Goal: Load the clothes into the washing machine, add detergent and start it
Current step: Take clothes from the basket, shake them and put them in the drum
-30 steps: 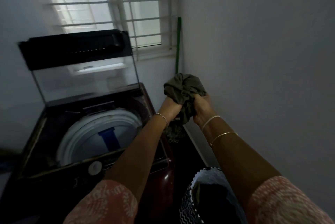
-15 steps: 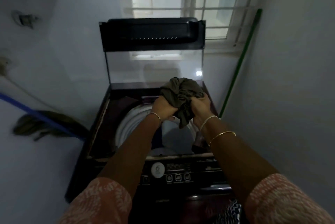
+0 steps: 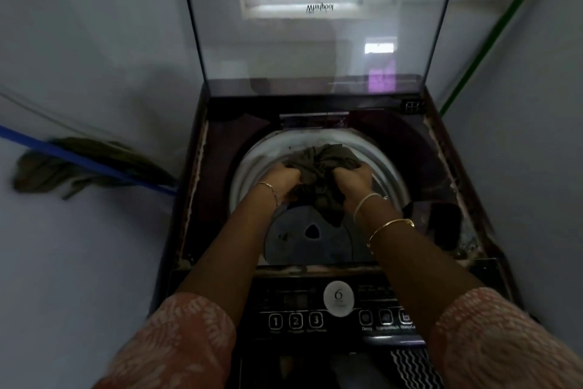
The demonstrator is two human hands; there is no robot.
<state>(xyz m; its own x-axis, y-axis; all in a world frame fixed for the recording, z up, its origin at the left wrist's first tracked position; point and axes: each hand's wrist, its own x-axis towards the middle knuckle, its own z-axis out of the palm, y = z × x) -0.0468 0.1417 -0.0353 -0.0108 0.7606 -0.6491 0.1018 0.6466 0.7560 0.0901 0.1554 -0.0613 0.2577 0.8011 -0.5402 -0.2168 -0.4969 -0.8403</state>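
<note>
A dark top-loading washing machine [image 3: 457,187] stands open in front of me, its glass lid [image 3: 315,51] raised upright. Over the round white drum opening [image 3: 252,168] I hold a bunched olive-green garment [image 3: 321,168]. My left hand [image 3: 280,180] grips its left side and my right hand [image 3: 353,183] grips its right side. Part of the garment hangs down between my wrists into the drum. The drum floor [image 3: 303,240] shows grey below. The control panel [image 3: 337,310] with numbered buttons lies near me.
A laundry basket [image 3: 410,366] with a black-and-white zigzag pattern sits at the bottom edge. A blue pole with a dark mop-like cloth [image 3: 79,164] leans on the left wall. A green pole [image 3: 492,38] stands in the right corner. Walls close in on both sides.
My view swung from the right wall to the machine and tilted down. Both hands carried the garment left and lowered it over the drum opening.
</note>
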